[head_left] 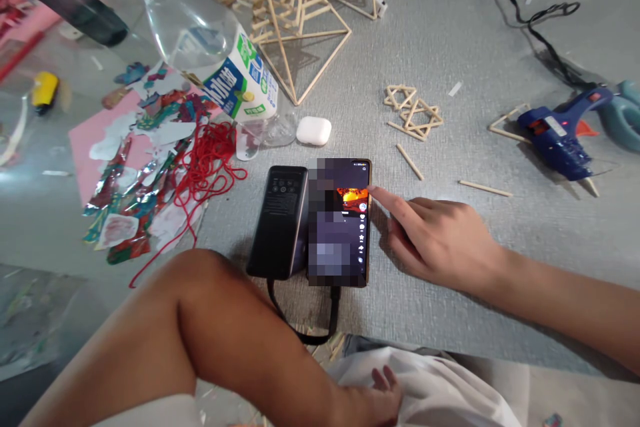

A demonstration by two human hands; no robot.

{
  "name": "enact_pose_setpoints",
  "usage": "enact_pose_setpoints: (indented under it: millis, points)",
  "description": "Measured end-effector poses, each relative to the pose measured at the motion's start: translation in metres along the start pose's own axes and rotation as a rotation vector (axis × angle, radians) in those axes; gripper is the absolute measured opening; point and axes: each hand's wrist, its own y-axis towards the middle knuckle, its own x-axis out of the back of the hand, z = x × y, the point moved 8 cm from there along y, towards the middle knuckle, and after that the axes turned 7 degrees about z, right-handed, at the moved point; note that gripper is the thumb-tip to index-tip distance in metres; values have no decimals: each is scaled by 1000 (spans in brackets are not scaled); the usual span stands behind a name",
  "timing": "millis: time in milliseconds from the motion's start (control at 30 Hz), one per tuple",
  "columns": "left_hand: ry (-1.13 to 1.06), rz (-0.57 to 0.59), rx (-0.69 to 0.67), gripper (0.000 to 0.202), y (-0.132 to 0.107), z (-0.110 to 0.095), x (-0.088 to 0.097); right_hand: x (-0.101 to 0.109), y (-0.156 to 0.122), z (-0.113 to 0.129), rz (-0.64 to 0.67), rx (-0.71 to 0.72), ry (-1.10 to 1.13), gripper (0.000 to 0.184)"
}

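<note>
Right hand point(440, 243) has its index stretched out, other fingers curled in, tip touching the right edge of the phone point(340, 223), which lies lengthwise near-to-far just left of it. Left hand point(385, 390) rests on the lap, holding nothing.

**Open floor right of the phone, clutter on the left**

Your right hand point(440, 240) had bare grey floor point(450, 47) around it. Loose sticks point(410, 161) and stick stars point(413, 112) lay just beyond; the glue gun point(560, 137) blocked the far right. Left of the phone point(340, 223), the power bank point(278, 221), bottle point(220, 60) and red string point(210, 160) crowded any passage.
</note>
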Motion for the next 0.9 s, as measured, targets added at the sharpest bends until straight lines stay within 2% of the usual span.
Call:
enact_pose_setpoints:
  millis: [100, 233, 333, 400, 600, 900]
  points:
    - [77, 42, -22, 37, 9, -20, -12, 0, 0, 0, 0, 0, -5, 47]
    - [37, 113, -167, 53, 16, -43, -26, 0, 0, -1, 12, -5, 1, 48]
    - [5, 191, -173, 56, 13, -48, -31, -1, 0, -1, 27, -9, 5, 49]
    - [-6, 196, -120, 55, 12, -44, -30, -2, 0, -1, 34, -11, 8, 49]
    - [-99, 91, -12, 57, 14, -22, -21, -2, -1, -1, 24, -9, 7, 49]
    - [-184, 63, 144, 56, 10, 4, -13, 0, 0, 0, 2, 4, 2, 48]
